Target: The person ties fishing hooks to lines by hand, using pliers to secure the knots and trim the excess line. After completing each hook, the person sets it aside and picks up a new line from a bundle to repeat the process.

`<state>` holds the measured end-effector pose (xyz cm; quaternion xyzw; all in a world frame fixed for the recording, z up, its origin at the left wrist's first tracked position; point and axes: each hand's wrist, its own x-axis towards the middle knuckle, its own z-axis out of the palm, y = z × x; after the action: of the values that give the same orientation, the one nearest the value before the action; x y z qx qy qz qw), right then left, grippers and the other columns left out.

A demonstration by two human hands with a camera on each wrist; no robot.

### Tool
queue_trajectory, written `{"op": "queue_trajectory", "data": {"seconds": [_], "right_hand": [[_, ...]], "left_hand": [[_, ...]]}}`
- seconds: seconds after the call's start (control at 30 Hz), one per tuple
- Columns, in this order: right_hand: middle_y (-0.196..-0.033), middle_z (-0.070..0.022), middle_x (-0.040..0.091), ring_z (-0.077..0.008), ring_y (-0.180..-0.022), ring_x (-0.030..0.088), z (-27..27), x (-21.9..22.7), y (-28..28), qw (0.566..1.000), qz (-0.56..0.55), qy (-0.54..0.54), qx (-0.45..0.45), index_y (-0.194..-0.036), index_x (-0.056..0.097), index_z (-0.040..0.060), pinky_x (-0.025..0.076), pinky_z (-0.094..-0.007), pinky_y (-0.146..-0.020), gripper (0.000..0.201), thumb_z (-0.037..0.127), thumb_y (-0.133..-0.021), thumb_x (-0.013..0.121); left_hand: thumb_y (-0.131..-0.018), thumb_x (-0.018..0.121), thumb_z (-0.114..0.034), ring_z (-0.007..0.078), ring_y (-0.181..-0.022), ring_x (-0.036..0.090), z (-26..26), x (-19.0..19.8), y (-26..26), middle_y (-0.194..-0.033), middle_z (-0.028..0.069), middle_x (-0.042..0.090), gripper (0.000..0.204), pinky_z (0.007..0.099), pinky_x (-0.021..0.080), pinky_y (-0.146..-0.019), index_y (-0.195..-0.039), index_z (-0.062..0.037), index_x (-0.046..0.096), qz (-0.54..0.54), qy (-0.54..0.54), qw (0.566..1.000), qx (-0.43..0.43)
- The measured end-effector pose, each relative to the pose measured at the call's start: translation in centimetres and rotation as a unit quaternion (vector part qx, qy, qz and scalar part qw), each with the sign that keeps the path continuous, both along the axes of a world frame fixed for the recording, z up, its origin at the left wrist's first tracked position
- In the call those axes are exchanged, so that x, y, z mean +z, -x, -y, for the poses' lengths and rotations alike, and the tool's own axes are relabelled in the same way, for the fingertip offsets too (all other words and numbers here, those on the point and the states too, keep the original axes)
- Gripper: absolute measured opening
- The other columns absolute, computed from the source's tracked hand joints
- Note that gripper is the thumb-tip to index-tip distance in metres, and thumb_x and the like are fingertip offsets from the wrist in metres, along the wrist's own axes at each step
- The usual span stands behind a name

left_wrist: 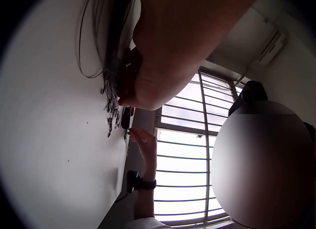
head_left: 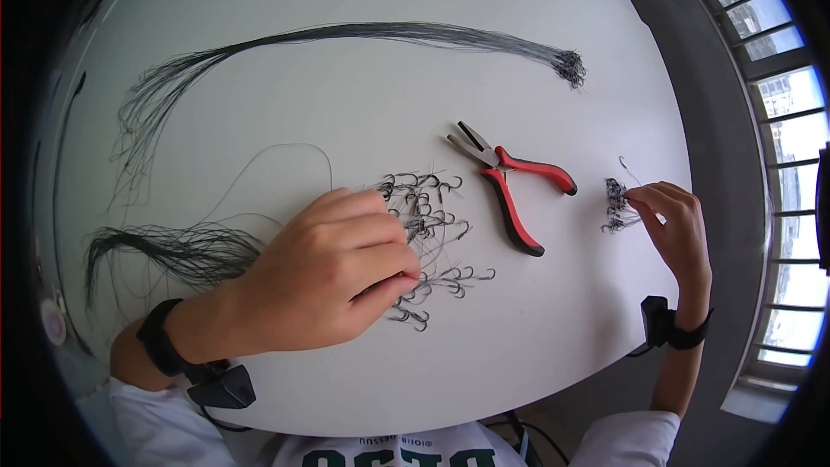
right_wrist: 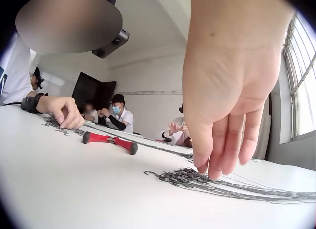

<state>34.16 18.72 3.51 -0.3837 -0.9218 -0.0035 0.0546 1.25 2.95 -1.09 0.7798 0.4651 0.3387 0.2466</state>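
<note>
On the white table my left hand point(head_left: 333, 272) bends over a spread heap of dark fish hooks point(head_left: 432, 225), its thumb and forefinger pinching at the heap's edge. Its palm hides part of the hooks and the dark fishing lines point(head_left: 173, 255) trailing left from them. Far to the right, my right hand point(head_left: 674, 225) reaches down to a smaller bunch of fish hooks point(right_wrist: 182, 175), thumb and forefinger tips together on it. Their lines point(right_wrist: 261, 192) run off beneath the hand in the right wrist view. One hook point(head_left: 622, 162) sticks out from this bunch.
Red-and-black pliers point(head_left: 501, 173) lie between the two hook piles, jaws pointing away. A long bundle of hooked lines point(head_left: 372, 30) stretches across the far side. Past the table's right edge is a barred window point(head_left: 787, 156). Another person point(right_wrist: 121, 115) sits across the room.
</note>
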Motion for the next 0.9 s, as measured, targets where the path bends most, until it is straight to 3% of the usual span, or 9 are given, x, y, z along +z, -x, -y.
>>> {"op": "queue_trajectory", "data": {"seconds": [0.17,0.47,0.6,0.73,0.9], "right_hand": [[-0.071,-0.0060,0.065,-0.0192,-0.061,0.062,0.2,0.2,0.5,1.000,0.021,0.017,-0.004,-0.077,0.065,0.0032,0.050,-0.0275,-0.056,0.003,0.003,-0.076,0.068],[-0.070,-0.0060,0.065,-0.0159,-0.060,0.061,1.1,1.4,2.4,0.999,-0.053,-0.009,0.000,-0.075,0.062,0.0017,0.051,-0.0263,-0.052,0.005,0.001,-0.079,0.066],[-0.065,-0.0065,0.061,-0.0160,-0.056,0.058,3.1,1.2,6.2,0.988,-0.117,0.069,0.078,-0.076,0.063,0.0022,0.046,-0.0265,-0.049,0.007,-0.001,-0.075,0.069],[-0.074,-0.0052,0.059,-0.0201,-0.063,0.057,4.6,0.5,9.6,0.963,-0.144,0.115,0.195,-0.078,0.062,0.0051,0.046,-0.0292,-0.052,0.017,0.000,-0.066,0.072],[-0.080,-0.0031,0.056,-0.0178,-0.070,0.054,6.0,-0.4,10.6,0.955,-0.087,0.165,0.230,-0.076,0.060,0.0064,0.046,-0.0292,-0.051,0.020,0.004,-0.062,0.074]], "left_hand": [[-0.068,0.071,-0.002,0.0209,-0.071,0.053,0.1,-0.1,0.0,-0.073,0.0037,0.059,0.009,0.0330,0.040,-0.065,-0.072,-0.0037,0.063,0.010,-0.007,1.000,0.000],[-0.067,0.071,-0.002,0.0204,-0.071,0.052,-0.1,0.3,0.1,-0.072,0.0035,0.059,0.009,0.0323,0.040,-0.065,-0.070,-0.0035,0.063,-0.006,-0.015,1.000,0.023],[-0.067,0.070,-0.001,0.0198,-0.071,0.052,-0.2,0.5,0.5,-0.071,0.0039,0.058,0.008,0.0319,0.040,-0.064,-0.070,-0.0032,0.064,-0.018,-0.023,0.999,0.043],[-0.067,0.068,0.001,0.0202,-0.070,0.052,-0.3,0.6,0.6,-0.070,0.0044,0.057,0.006,0.0317,0.039,-0.064,-0.070,-0.0027,0.063,-0.012,-0.028,0.998,0.054],[-0.067,0.068,0.001,0.0208,-0.069,0.052,-0.4,0.5,0.6,-0.071,0.0051,0.057,0.006,0.0318,0.040,-0.063,-0.070,-0.0022,0.063,-0.008,-0.030,0.998,0.060]]}}
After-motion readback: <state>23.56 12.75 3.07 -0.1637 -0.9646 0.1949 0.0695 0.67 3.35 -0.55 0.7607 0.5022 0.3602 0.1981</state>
